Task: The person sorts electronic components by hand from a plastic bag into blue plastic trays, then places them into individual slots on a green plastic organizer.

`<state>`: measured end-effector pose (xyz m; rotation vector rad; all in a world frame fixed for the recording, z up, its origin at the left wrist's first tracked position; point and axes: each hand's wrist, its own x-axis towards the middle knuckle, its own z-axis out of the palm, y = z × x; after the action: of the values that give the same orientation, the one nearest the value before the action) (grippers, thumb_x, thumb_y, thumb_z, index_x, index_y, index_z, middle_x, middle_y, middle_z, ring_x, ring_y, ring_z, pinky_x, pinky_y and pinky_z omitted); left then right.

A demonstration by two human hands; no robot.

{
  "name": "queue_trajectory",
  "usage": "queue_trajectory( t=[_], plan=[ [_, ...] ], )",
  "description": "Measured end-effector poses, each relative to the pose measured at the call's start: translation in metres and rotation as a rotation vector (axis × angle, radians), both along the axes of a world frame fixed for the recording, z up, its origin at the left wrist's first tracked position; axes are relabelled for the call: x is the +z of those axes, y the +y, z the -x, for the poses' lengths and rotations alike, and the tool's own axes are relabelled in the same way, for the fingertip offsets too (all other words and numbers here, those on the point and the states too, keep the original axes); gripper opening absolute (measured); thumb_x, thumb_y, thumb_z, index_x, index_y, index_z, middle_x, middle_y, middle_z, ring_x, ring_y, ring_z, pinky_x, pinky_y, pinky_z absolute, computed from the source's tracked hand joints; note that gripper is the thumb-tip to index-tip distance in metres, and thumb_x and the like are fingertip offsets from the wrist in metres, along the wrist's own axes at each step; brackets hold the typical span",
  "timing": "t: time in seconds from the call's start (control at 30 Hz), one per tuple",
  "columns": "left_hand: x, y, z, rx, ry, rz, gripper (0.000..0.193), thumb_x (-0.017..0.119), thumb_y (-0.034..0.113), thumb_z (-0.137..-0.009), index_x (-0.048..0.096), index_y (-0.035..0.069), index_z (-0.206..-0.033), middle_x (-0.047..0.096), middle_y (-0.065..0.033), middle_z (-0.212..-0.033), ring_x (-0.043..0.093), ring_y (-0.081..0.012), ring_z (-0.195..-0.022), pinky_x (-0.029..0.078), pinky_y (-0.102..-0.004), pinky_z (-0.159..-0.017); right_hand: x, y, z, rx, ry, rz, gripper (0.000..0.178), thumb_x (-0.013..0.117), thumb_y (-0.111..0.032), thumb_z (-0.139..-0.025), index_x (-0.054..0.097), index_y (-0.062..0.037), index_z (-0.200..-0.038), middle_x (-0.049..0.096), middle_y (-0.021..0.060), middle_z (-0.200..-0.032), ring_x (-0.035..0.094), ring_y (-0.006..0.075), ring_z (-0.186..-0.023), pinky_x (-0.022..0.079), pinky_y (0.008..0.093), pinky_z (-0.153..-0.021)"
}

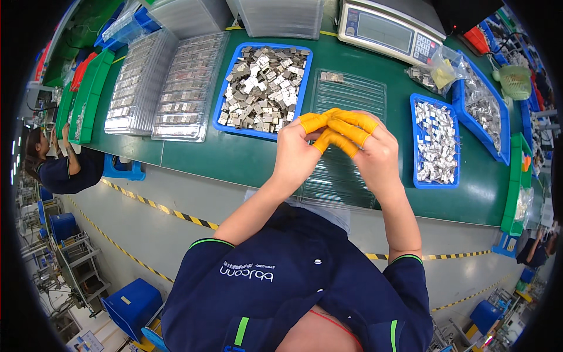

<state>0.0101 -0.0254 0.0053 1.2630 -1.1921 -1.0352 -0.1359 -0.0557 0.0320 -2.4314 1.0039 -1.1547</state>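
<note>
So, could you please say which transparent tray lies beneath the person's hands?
The ribbed tray right of the blue tray of grey parts, showing pieces only at its far-left corner, unlike the filled trays leftward.

Finger covers [343, 126]: plain bright yellow-orange. Workbench [404, 82] beside me dark green, showing through the clear tray [363, 91]. Left bin [246, 132] blue, its parts [261, 88] silver-grey; right bin [437, 185] also blue, its parts [435, 141] white and silver (blue flecks too, from where I stand). Scale [415, 41] off-white, screen [384, 32] grey. Shirt [352, 281] navy, lime-green trim. Floor [182, 252] pale grey, tape [170, 210] striped yellow and black.
</note>
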Motion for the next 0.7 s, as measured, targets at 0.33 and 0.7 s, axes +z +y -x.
queue_trajectory(
  t=[0.33, 0.7],
  plan=[
    [0.009, -0.004, -0.008, 0.019, 0.523, -0.140, 0.026, 0.063, 0.001, -0.079, 0.059, -0.006, -0.104, 0.063, -0.0154, -0.097, 0.064, -0.0213, -0.085, 0.053, -0.0272, -0.074, -0.006, 0.010, -0.011, -0.173, -0.713, -0.686, 0.020, 0.068, 0.001, -0.071, 0.066, -0.0019, -0.091, 0.064, 0.0084, -0.094, 0.063, 0.0175, -0.085, 0.050, 0.0261, -0.081],
    [-0.001, -0.003, -0.020, -0.090, 0.464, -0.176, 0.024, 0.065, 0.000, -0.077, 0.061, -0.006, -0.100, 0.063, -0.0132, -0.096, 0.063, -0.0197, -0.086, 0.051, -0.0281, -0.079, -0.007, 0.006, 0.005, -0.037, -0.778, -0.996, 0.021, 0.060, -0.002, -0.082, 0.060, 0.0030, -0.103, 0.062, 0.0080, -0.102, 0.059, 0.0150, -0.093, 0.045, 0.0265, -0.085]
  ],
)
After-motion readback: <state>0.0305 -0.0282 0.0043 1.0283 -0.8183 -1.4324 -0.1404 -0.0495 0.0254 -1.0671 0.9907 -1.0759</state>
